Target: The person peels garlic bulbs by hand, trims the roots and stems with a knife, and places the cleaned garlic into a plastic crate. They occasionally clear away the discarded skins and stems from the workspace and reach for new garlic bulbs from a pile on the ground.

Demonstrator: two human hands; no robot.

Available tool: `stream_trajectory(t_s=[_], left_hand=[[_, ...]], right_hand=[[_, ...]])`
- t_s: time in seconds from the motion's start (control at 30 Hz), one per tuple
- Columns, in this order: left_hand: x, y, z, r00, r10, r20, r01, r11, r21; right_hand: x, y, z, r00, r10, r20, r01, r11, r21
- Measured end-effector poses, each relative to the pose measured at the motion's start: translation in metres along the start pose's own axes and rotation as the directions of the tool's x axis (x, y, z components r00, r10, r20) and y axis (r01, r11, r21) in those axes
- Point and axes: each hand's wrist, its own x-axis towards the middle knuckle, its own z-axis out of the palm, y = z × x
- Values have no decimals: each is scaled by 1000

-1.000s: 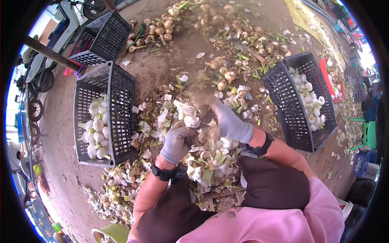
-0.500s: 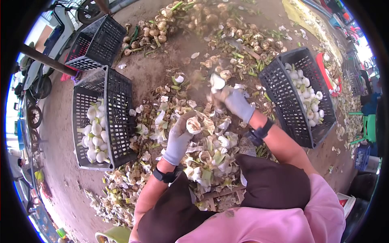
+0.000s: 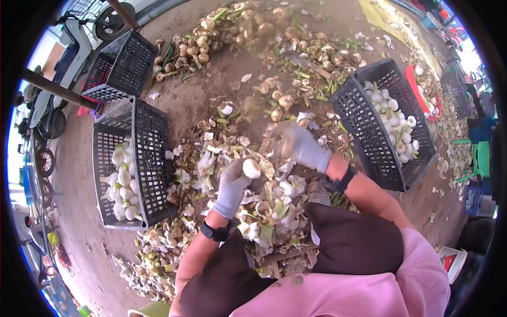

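Observation:
My left hand (image 3: 231,190), in a pale glove with a dark band at the wrist, holds a white garlic bulb (image 3: 251,169) between thumb and fingers. Loose papery skin (image 3: 265,168) hangs just right of the bulb. My right hand (image 3: 304,147), also gloved, is up and to the right of it, apart from the bulb. Its fingers are smeared by motion, so what they hold, if anything, cannot be made out. Beneath both hands lies a heap of garlic peelings (image 3: 274,211).
A black crate (image 3: 150,164) of white bulbs stands at the left, another (image 3: 364,127) at the right. An empty-looking crate (image 3: 124,66) is at the upper left. Unpeeled garlic (image 3: 203,42) lies on the ground ahead. A red container (image 3: 422,98) sits beyond the right crate.
The bulb in my left hand now looks whiter and smoother, with less skin around it. My right hand has moved slightly down, and the white piece seen at its fingers is no longer there.

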Motion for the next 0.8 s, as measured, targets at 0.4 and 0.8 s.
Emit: stream_trajectory(t_s=[0.4,0.8], left_hand=[[21,-32,-10,995,-102,3,100,976,195],[40,-36,-46,998,38,-41,-29,976,217]], right_hand=[[-61,-5,-149,627,-52,-777,-349,873,-340],[100,147,22,972,229,58,-188,899,-396]])
